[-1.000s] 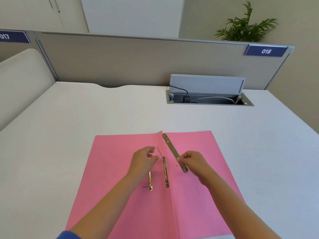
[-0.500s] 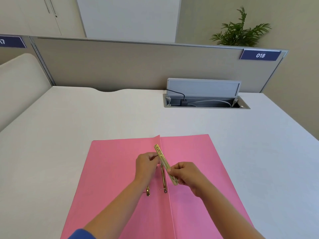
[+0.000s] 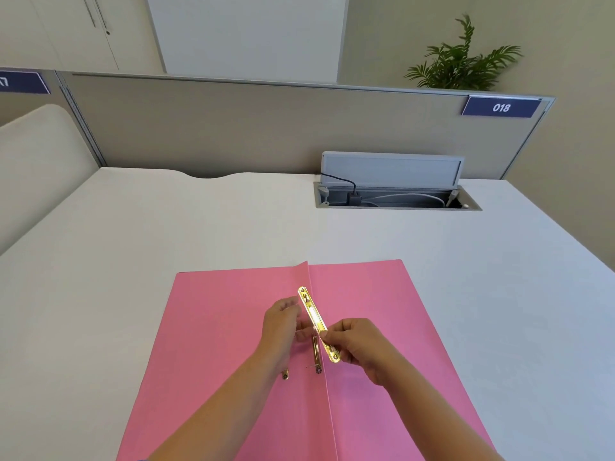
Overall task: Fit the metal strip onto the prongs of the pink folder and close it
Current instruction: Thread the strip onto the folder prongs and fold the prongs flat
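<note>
The pink folder (image 3: 216,327) lies open and flat on the white desk, its spine fold running toward me. A gold metal strip (image 3: 312,312) is tilted above the fold, pinched near its lower end by my right hand (image 3: 359,344). My left hand (image 3: 283,324) is just left of the strip, fingertips pinching a thin prong near the fold. A gold prong (image 3: 316,356) lies along the fold below the hands, and another prong tip (image 3: 285,374) shows under my left wrist.
An open grey cable box (image 3: 392,191) with cords is sunk in the desk at the far right. A beige partition (image 3: 266,128) with an "018" label closes off the back. A padded chair back (image 3: 36,168) stands to the left.
My right hand has carried the strip leftward from over the right flap to the fold. My left hand has closed in on a prong, and the two hands now nearly touch.
</note>
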Motion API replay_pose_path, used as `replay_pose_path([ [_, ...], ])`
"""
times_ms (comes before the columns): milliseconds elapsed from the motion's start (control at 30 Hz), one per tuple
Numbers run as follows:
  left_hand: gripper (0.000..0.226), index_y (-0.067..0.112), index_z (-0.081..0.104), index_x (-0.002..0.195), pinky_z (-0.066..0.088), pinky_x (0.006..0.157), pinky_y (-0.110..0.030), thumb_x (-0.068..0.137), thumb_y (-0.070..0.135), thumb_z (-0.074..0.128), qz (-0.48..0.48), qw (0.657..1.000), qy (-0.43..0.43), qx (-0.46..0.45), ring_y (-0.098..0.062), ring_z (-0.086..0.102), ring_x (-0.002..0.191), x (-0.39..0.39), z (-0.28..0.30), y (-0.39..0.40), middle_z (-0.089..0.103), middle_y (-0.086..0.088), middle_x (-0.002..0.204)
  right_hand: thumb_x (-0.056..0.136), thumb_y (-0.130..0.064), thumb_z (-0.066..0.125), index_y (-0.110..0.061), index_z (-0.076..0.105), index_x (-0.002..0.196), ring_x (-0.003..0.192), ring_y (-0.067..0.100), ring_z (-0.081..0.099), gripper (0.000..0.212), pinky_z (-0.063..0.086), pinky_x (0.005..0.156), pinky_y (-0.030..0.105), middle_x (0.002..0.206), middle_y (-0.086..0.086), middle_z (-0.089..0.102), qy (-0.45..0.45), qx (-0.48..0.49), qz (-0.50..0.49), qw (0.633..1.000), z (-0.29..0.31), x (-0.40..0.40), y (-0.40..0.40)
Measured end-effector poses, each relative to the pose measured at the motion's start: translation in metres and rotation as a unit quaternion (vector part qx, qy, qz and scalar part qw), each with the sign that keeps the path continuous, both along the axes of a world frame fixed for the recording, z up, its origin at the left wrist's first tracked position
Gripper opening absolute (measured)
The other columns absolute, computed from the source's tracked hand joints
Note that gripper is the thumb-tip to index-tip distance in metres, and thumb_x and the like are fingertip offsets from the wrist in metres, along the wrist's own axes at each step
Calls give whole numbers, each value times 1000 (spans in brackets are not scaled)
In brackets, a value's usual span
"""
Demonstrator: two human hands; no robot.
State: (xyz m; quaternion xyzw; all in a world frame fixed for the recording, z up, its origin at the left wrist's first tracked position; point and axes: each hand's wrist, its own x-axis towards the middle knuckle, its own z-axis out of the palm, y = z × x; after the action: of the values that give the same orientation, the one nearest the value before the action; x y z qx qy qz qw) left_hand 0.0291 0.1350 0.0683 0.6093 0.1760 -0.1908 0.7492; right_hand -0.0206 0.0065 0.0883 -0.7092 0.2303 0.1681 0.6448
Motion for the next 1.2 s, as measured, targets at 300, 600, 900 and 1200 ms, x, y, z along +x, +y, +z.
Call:
replay_pose_path([
  [300, 28, 10, 54, 112, 55, 50, -27, 87, -4, 51, -34, 999, 22, -23, -18, 66, 51, -1, 7, -2, 70, -14, 75, 82, -8, 68, -9, 63, 72, 40, 5, 42, 12, 42, 47, 14, 57, 1, 55, -7, 2, 7, 1000, 0, 0, 3],
  [600, 22, 10, 58, 97, 54, 44, -23, 87, -8, 50, -22, 998, 31, -52, -16, 67, 51, 3, 7, 2, 72, -15, 73, 92, -11, 49, -14, 64, 73, 54, 8, 46, 24, 39, 52, 16, 64, 0, 57, -26, -15, 61, 998, -1, -3, -1],
  [900, 21, 10, 61, 89, 54, 48, -24, 87, -8, 49, -30, 998, 34, -49, -16, 67, 51, 7, 5, 5, 73, -6, 56, 78, -5, 70, -28, 69, 93, 104, 16, 64, 27, 52, 92, 23, 104, -5, 57, -134, -119, 240, 954, -22, -12, 4],
  [1200, 22, 4, 61, 99, 54, 50, -25, 88, -8, 47, -28, 998, 31, -43, -18, 65, 54, 9, 7, 6, 71, -10, 67, 83, -4, 64, -35, 65, 67, 69, -8, 60, 35, 49, 73, 8, 70, -16, 67, -160, -69, 190, 966, -33, -14, 7],
])
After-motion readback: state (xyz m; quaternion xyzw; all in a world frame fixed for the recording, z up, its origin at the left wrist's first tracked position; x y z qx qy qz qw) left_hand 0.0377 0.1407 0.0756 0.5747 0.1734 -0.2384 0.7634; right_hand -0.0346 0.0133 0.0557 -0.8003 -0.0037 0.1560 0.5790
